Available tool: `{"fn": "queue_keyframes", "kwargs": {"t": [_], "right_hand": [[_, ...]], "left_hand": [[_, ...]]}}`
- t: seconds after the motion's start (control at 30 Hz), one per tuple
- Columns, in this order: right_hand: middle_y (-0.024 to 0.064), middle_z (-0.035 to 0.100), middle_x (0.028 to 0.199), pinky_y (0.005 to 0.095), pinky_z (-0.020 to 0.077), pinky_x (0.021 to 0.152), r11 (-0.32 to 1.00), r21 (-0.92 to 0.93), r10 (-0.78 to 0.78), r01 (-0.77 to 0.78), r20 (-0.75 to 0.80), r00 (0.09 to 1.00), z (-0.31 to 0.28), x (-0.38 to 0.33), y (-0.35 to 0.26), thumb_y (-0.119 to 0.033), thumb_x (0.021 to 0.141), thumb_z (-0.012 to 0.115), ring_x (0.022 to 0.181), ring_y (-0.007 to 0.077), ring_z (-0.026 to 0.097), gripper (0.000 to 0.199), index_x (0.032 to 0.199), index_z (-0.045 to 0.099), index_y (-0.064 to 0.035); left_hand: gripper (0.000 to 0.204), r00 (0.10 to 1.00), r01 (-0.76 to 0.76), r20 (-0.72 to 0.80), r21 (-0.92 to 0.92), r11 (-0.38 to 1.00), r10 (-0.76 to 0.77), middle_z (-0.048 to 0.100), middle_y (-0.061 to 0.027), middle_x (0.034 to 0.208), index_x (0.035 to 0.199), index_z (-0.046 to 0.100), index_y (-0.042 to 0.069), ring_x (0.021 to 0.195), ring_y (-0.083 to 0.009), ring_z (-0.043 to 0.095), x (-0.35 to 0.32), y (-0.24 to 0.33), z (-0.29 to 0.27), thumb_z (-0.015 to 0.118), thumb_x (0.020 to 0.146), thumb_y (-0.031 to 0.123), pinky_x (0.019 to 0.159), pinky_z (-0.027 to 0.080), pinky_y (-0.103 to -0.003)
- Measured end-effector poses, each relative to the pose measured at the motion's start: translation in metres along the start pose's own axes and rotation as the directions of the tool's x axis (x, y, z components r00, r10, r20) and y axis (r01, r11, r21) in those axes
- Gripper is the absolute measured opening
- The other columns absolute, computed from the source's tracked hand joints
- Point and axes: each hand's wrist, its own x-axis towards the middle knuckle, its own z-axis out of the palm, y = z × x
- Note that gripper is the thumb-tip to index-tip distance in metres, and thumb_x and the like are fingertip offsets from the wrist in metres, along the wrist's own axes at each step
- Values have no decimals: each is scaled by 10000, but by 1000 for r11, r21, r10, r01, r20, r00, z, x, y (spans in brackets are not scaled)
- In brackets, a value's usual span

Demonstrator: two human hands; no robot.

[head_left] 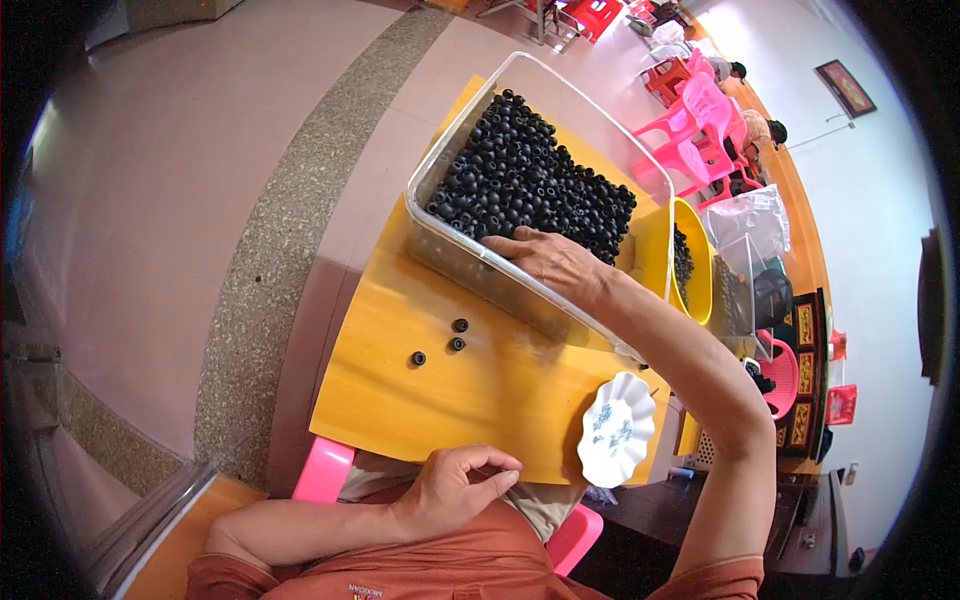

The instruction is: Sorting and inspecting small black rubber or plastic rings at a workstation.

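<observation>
Left hand [455, 490] nearest, curled loosely by the lap, fingertips pinched together, contents too small to tell; three black rings [444, 343] loose on the yellow wooden table [400, 400]; white scalloped dish [617, 428] at the near right edge; right hand [555, 262] reaching palm down, fingers spread flat, into the clear plastic bin [520, 180] of black rings, long axis running from near right to far left; pink chairs [700, 130] beyond
</observation>
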Motion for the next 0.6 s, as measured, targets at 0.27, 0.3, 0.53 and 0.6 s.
{"fn": "queue_keyframes", "kwargs": {"t": [0.27, 0.3, 0.53, 0.6], "right_hand": [[97, 523, 913, 342, 531, 719, 999, 31, 29, -30, 18, 999, 2, -1, 2, -145, 742, 590, 779, 275, 577, 212, 910, 559, -19], [97, 523, 913, 342, 531, 719, 999, 29, 25, -25, 23, 999, 2, 2, 1, -145, 742, 590, 779, 275, 577, 212, 910, 559, -19], [133, 591, 884, 392, 551, 709, 998, 55, 16, -15, -12, 1000, 6, 7, 5, -161, 748, 593, 796, 320, 635, 161, 851, 617, -39], [140, 606, 868, 396, 550, 704, 996, 88, 25, -25, 1, 1000, 5, 8, 5, -151, 754, 587, 808, 328, 641, 148, 843, 620, -37]], "left_hand": [[195, 999, -13, -38, -12, 1000, 12, 712, -93, 892, 986, 679, -20, 844, -124, 663, 2, -1, 4, 660, 887, 147, 765, 512, -258], [195, 999, -16, -41, -17, 1000, 15, 712, -93, 892, 986, 679, -20, 844, -124, 663, 1, -1, 2, 660, 887, 147, 765, 512, -258], [175, 999, -19, -28, -28, 999, 18, 701, -67, 912, 995, 684, -6, 850, -105, 639, -1, -3, 1, 660, 888, 131, 761, 506, -247], [164, 1000, -20, -18, -28, 999, 20, 690, -38, 930, 1004, 687, 3, 854, -75, 611, -1, -4, 1, 658, 894, 121, 761, 498, -232]]}}
